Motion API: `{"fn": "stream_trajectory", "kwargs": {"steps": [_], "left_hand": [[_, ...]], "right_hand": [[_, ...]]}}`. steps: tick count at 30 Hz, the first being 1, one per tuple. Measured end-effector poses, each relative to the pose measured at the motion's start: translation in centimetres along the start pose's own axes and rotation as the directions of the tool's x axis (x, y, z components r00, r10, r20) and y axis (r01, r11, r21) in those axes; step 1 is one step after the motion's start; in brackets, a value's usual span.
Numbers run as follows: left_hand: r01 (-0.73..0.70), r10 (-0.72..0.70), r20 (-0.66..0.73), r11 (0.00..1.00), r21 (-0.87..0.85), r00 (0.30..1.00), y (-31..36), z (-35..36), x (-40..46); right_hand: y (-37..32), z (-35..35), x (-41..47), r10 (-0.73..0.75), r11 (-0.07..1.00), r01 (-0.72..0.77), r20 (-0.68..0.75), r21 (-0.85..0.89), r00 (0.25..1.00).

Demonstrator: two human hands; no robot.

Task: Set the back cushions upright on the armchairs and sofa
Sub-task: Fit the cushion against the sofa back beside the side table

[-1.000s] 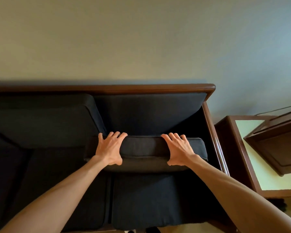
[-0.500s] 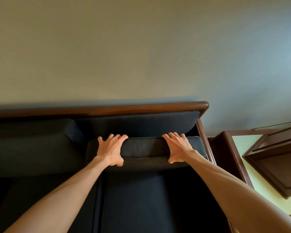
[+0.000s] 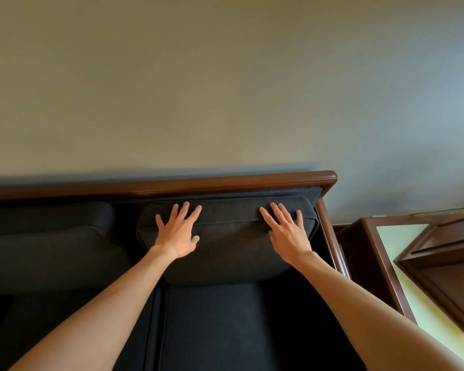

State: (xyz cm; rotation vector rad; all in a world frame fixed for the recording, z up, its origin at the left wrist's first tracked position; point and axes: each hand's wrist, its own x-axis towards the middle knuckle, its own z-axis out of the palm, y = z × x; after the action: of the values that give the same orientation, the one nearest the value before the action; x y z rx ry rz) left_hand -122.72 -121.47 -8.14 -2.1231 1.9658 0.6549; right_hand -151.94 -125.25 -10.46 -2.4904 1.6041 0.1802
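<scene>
Matt dark cloth cushion (image 3: 233,253), glossy wood frame (image 3: 225,182)

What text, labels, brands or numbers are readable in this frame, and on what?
None readable. The back cushion under the left hand and right hand is plain dark fabric with no tag showing. The sofa frame, wall and side table carry no print or markings.
</scene>
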Motion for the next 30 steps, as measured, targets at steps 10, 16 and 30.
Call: {"fn": "stream_trajectory", "kwargs": {"steps": [10, 16, 30], "left_hand": [[0.061, -0.060, -0.033, 0.998, 0.029, 0.998, 2.7, 1.3, -1.3], [0.021, -0.017, 0.036, 0.994, -0.106, 0.999, 4.6, -1.0, -4.4], [-0.311, 0.319, -0.387, 0.946, 0.086, 0.865, 19.4, -32.4, -17.8]], "right_hand": [[0.4, -0.5, 1.0, 0.013, 1.000, -0.013, 0.099, 0.003, 0.995], [-0.5, -4.9, 0.4, -0.006, 1.000, 0.011, 0.315, -0.014, 0.949], [3.0, -41.1, -15.7, 0.192, 0.980, -0.172, -0.234, 0.105, 0.953]]}}
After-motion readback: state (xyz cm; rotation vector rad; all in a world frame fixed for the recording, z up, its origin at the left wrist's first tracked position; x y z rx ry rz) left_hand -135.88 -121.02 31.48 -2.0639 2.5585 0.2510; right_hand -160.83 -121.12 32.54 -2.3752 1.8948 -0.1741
